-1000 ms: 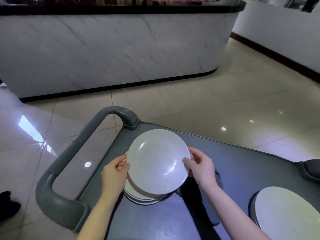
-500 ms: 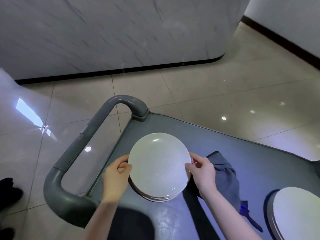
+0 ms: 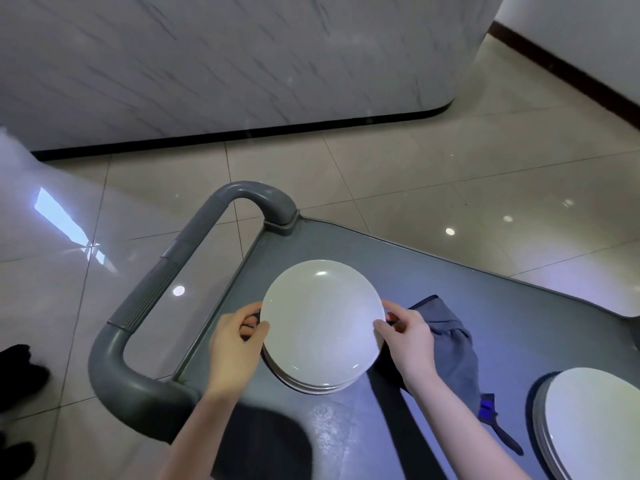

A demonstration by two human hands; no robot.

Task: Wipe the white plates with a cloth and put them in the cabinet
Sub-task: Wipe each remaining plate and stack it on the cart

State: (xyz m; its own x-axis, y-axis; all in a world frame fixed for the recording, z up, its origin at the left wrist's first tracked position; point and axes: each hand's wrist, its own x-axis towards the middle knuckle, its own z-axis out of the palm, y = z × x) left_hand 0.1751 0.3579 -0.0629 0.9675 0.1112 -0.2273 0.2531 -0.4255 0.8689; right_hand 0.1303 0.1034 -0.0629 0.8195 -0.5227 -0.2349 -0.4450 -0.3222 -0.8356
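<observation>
We pinch the top plate (image 3: 322, 323) w/ left hand (image 3: 239, 344) & right hand (image 3: 410, 341), fingers curled on its rim. Shiny, so it may slip & break.

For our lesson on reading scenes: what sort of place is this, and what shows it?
Probably a restaurant or canteen service area. A grey cart carries two stacks of white plates and a cloth, beside a long marble-faced counter on glossy floor tiles.

Plate stacks: two, left stack (image 3: 322, 327) and right stack (image 3: 595, 420); plates per stack unclear
Cloth (image 3: 453, 355): one
Cart (image 3: 519, 306): one
Hands: two, left hand (image 3: 235, 348), right hand (image 3: 408, 344)
</observation>
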